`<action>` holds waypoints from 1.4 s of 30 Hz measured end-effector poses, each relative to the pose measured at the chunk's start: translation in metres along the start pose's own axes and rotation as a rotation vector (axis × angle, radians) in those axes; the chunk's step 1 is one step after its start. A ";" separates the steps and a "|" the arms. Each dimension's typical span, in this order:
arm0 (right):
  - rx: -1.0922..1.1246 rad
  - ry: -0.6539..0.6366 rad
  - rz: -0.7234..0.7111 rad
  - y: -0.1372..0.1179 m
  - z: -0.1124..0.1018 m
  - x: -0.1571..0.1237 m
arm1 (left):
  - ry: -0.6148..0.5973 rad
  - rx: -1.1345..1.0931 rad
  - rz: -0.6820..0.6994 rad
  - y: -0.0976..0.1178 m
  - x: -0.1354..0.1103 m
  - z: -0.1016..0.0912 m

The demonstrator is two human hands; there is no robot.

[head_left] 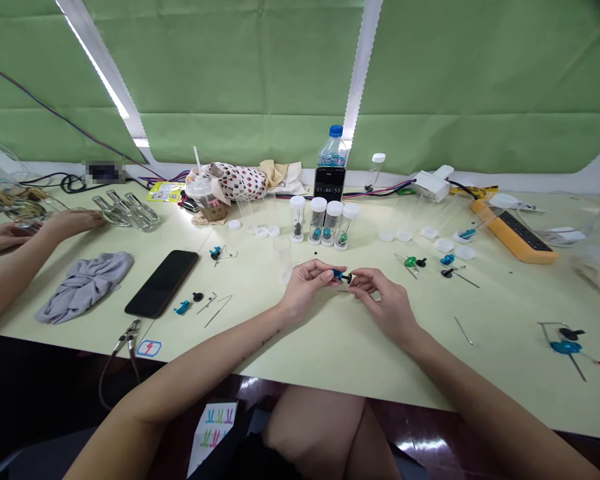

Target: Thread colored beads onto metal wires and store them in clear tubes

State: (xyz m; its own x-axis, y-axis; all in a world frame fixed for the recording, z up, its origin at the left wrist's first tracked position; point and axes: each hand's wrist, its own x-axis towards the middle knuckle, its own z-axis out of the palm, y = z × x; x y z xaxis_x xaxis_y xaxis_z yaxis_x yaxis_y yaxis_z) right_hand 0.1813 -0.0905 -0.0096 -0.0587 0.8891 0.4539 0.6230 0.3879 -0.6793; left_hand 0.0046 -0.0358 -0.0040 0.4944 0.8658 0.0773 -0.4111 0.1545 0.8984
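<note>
My left hand (307,280) and my right hand (380,293) meet over the middle of the pale table (330,340). Between their fingertips they pinch a small blue and black part (341,275) with a thin pin. Both hands are closed on it. Just beyond stand several capped clear vials (325,221), some with small coloured parts inside. An empty open vial (283,257) stands left of my left hand.
A black phone (163,283) and grey cloth (85,283) lie at left, with loose blue and black parts and wire pins (200,305). Another person's arm (35,230) reaches in at far left. White caps (433,235), green and blue parts, a yellow power strip (513,233), a timer (329,183) and a water bottle (333,150) sit behind.
</note>
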 end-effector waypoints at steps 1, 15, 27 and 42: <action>0.004 0.005 0.005 0.000 0.000 0.000 | 0.002 -0.004 0.000 0.000 0.000 0.000; 0.116 0.032 0.153 -0.002 0.000 0.003 | -0.101 -0.008 -0.054 -0.001 -0.003 0.003; 0.023 0.027 0.105 0.001 0.001 0.002 | -0.109 -0.024 -0.071 0.001 -0.002 0.003; 0.045 0.057 -0.026 0.001 0.001 0.001 | 0.024 -0.050 -0.047 -0.004 0.002 -0.002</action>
State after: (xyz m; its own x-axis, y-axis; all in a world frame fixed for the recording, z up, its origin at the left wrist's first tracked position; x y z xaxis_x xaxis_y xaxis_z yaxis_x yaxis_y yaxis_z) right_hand 0.1811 -0.0888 -0.0111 -0.0289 0.8639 0.5028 0.5860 0.4222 -0.6917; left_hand 0.0057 -0.0341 -0.0087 0.4956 0.8682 0.0241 -0.4255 0.2184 0.8782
